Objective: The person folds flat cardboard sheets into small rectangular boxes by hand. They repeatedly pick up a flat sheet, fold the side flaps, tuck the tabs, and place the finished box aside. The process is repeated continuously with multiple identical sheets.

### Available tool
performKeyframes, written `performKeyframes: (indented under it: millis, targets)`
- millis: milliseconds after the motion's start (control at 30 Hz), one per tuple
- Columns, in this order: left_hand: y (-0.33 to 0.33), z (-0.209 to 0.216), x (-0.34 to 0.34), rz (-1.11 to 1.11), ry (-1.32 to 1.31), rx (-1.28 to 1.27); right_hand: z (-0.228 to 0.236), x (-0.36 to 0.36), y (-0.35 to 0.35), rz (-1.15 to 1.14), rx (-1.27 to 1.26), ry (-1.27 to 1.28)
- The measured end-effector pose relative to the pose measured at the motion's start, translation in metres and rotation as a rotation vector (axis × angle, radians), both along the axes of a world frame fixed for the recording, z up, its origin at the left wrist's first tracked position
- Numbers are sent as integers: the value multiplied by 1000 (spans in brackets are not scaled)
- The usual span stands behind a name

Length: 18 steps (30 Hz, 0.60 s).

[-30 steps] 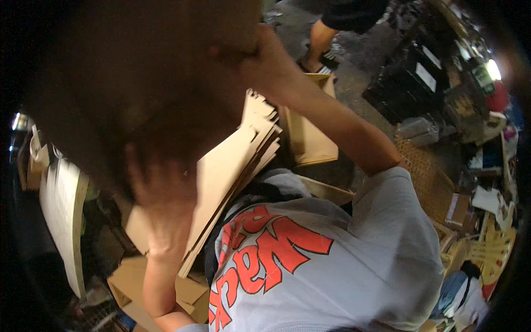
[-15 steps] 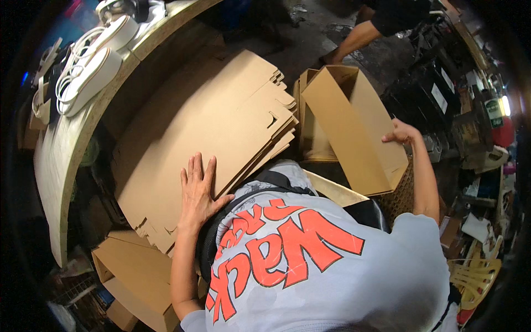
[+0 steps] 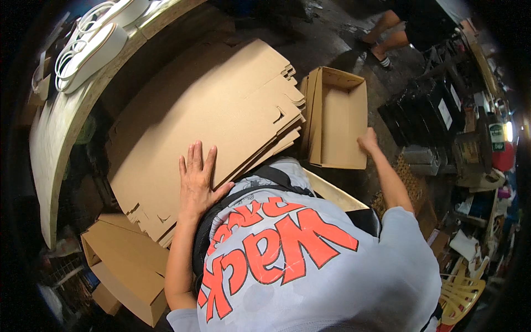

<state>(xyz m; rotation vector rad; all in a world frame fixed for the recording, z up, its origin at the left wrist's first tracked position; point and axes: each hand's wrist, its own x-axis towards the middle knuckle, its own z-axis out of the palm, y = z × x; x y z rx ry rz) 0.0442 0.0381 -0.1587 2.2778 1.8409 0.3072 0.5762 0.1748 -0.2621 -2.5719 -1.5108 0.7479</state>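
The left hand (image 3: 200, 180) lies flat, palm down with fingers slightly spread and thumb out to the side, on the near edge of a stack of die-cut cardboard blanks (image 3: 221, 105); it presses on the top sheet without gripping anything. The stack sits in front of the wearer, slanting up to the right, its notched, slotted ends fanned unevenly at the right, and part of its far side is in shadow. The right hand (image 3: 368, 141) is curled closed on the right-hand edge of an open cardboard box (image 3: 343, 124), near its lower corner; the fingertips are hidden. This box stands just beyond the right end of the stack, its open side showing a bare inside. Another cardboard box (image 3: 127, 265) rests at the lower left, beside the left forearm. Along the left curves a pale counter (image 3: 44, 171), carrying white oblong devices (image 3: 99, 55) with looped white cords. At the upper right, another person's bare legs (image 3: 394, 41) show on the dark floor (image 3: 332, 33), near black packages (image 3: 423, 113) with white labels. A yellow plastic chair (image 3: 462, 296) stands at the lower right.
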Motion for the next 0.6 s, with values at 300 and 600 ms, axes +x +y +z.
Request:
performKeyframes:
  millis: [300,600]
  targets:
    - [0,3,1,13,-7,-16,3,-31,4,-9,155,-10]
    - [1,0,2,18,18,-3,43,-41,48,296,393,-513]
